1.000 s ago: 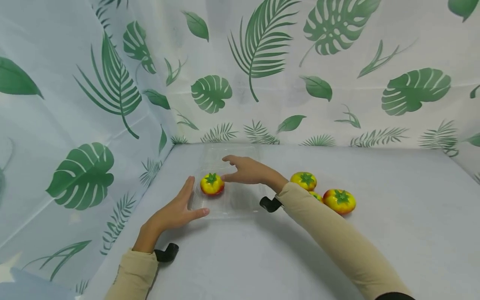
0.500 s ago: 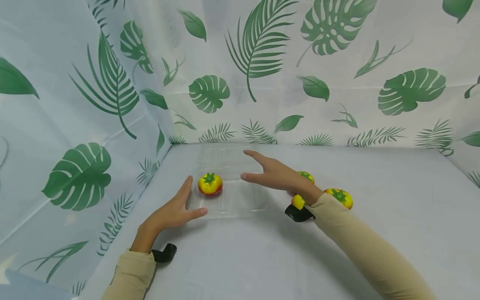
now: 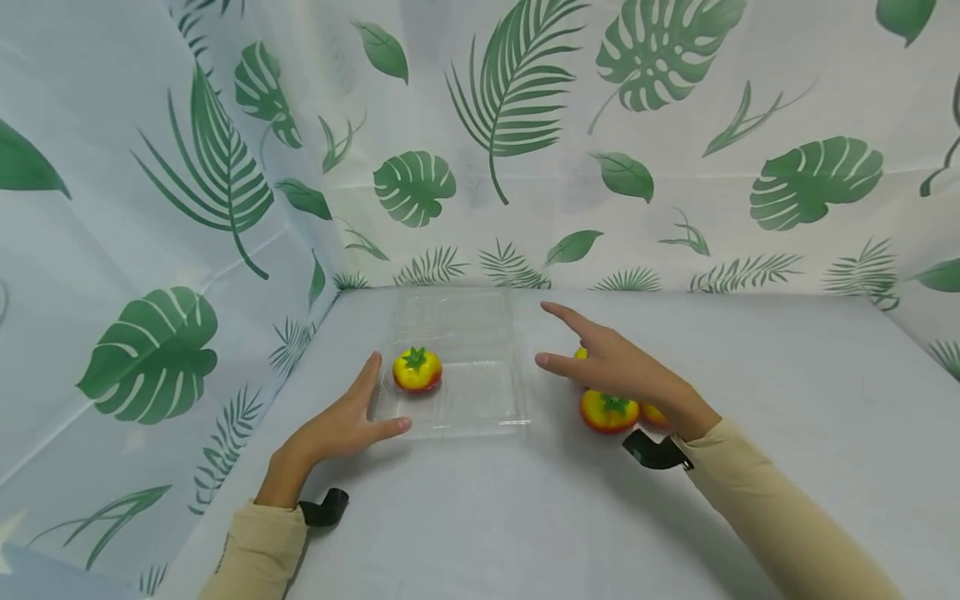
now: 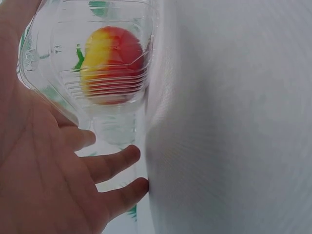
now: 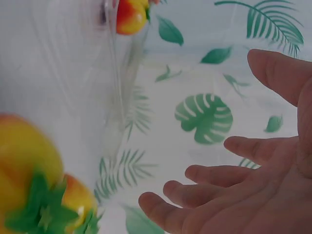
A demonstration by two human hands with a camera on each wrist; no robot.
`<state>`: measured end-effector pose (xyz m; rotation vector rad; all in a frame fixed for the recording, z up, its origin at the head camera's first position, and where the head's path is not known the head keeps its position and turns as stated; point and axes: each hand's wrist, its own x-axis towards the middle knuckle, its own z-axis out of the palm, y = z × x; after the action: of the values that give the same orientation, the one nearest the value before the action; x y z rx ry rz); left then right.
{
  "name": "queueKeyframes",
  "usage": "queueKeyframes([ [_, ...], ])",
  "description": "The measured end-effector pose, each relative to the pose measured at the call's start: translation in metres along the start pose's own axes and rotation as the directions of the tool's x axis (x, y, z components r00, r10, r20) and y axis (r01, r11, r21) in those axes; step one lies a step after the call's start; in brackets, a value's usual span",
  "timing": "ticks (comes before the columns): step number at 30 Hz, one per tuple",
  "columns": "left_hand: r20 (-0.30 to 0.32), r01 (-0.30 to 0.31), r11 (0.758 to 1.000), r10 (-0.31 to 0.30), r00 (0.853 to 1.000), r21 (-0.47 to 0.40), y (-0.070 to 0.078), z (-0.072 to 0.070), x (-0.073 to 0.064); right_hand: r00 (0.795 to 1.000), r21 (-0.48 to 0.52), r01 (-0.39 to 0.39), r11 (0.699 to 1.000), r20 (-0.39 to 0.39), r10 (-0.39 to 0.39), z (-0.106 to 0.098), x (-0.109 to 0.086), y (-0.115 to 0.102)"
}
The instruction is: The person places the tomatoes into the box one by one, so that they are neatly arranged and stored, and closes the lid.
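A clear plastic clamshell box [image 3: 483,396] lies with its lid folded back on the table. In its left part sits a yellow-and-red fruit [image 3: 417,372] with a green star-shaped calyx, tomato-like; the left wrist view shows this fruit [image 4: 114,68] through the box wall. My left hand [image 3: 337,429] rests at the box's left front corner, thumb and fingers spread. Right of the box, my right hand [image 3: 615,362] hovers over similar fruits, fingers extended, holding nothing. One fruit [image 3: 606,412] shows below the hand; another [image 3: 654,417] and a third [image 3: 581,353] are partly hidden by it.
A white cloth covers the table [image 3: 480,517]. Behind it and on the left hang white curtains [image 3: 525,225] with green leaf prints. The box's lid [image 3: 453,310] reaches close to the back curtain.
My right hand has moved away from the fruit in the box, rightward, to above the other fruits. My left hand has stayed by the box. The view has shifted slightly.
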<state>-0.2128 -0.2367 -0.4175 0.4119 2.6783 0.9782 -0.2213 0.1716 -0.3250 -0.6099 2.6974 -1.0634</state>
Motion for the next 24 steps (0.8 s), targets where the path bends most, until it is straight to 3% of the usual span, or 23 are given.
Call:
queueKeyframes([
  [10,0.005,0.009,1.0,-0.009,1.0,-0.001,0.0,0.002,-0.001,0.998,-0.011,-0.026,1.0,-0.049,0.026,-0.025,-0.035,0.023],
  [24,0.008,0.008,1.0,-0.008,1.0,0.004,0.001,0.001,0.0,0.994,-0.05,-0.085,0.995,-0.07,0.081,-0.046,-0.066,0.059],
])
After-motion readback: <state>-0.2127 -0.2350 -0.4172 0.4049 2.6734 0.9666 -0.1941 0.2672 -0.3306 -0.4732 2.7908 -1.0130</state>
